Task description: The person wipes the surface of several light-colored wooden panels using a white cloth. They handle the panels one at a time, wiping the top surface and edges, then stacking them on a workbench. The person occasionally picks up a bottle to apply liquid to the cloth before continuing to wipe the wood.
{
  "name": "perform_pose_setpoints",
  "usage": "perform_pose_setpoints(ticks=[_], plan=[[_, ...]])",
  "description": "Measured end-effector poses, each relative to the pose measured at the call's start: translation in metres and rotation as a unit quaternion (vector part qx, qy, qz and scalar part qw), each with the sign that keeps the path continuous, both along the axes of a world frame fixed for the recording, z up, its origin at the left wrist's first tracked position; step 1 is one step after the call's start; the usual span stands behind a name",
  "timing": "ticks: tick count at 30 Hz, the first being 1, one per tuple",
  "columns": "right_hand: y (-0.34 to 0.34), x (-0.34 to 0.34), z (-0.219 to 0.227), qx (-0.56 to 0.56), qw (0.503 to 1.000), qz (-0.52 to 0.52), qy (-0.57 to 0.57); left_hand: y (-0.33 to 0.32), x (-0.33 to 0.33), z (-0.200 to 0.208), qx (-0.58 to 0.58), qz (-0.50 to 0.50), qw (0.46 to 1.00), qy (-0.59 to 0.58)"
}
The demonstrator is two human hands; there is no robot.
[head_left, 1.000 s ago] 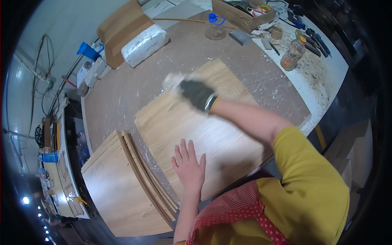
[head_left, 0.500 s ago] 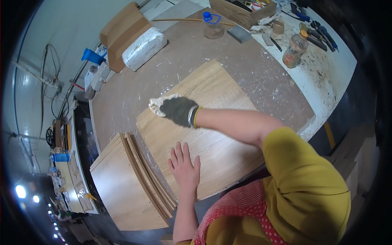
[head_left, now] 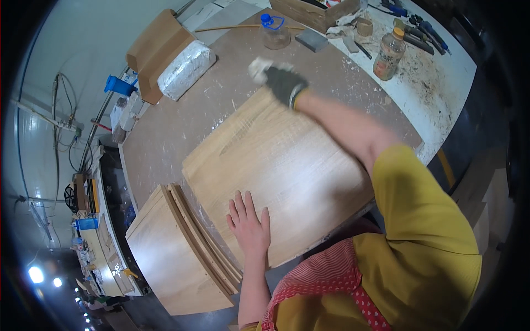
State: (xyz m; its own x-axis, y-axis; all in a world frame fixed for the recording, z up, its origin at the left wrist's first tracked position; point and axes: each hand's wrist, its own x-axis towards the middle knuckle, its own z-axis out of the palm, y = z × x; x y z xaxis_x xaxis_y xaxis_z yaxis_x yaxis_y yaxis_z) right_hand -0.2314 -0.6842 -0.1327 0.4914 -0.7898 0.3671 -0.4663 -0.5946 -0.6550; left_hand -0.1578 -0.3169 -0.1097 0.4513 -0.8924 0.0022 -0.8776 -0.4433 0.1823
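A light wood-grain panel (head_left: pixel 287 182) lies flat on the brown tabletop (head_left: pixel 160 154) in front of me. My left hand (head_left: pixel 249 225), bare, rests palm down on the panel's near left part with its fingers spread. At the panel's far corner is my right hand (head_left: pixel 284 84) in a dark grey glove, slightly blurred by motion. It is closed on a whitish rag (head_left: pixel 259 69), which sticks out past the fingers on the left. Faint streaks show on the panel's surface.
Stacked wood panels (head_left: pixel 171 259) stand at the left table edge. A foil-wrapped block (head_left: pixel 186 69) lies beside an open cardboard box (head_left: pixel 157 49). Farther back are a blue-capped jug (head_left: pixel 275 36), a grey block (head_left: pixel 312 39), an orange-capped bottle (head_left: pixel 389 54) and several tools (head_left: pixel 422 36).
My gloved right hand has swept the rag away from me and to the right, from the panel's left side to its far corner. My left hand has stayed on the panel.
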Motion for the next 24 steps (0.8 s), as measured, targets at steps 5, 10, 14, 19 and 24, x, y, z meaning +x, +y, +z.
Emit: perform_pose_setpoints(ticks=[5,10,14,19,24], plan=[[-0.044,-0.096,0.009,-0.122,0.971,-0.006,0.208,-0.001,0.000,-0.006,-0.010,0.010,1.000,0.003],[0.121,-0.169,0.028,-0.011,0.958,0.255,0.126,-0.002,0.002,-0.013,0.000,-0.014,1.000,-0.027],[0.079,-0.120,0.051,0.003,0.959,0.174,0.223,0.000,0.000,-0.010,-0.002,-0.016,1.000,-0.017],[0.046,-0.087,0.023,-0.108,0.986,0.097,0.083,-0.008,-0.001,-0.011,-0.002,-0.017,1.000,-0.022],[0.177,-0.223,0.023,-0.028,0.910,0.271,0.311,0.001,0.007,-0.017,-0.017,-0.008,1.000,-0.024]])
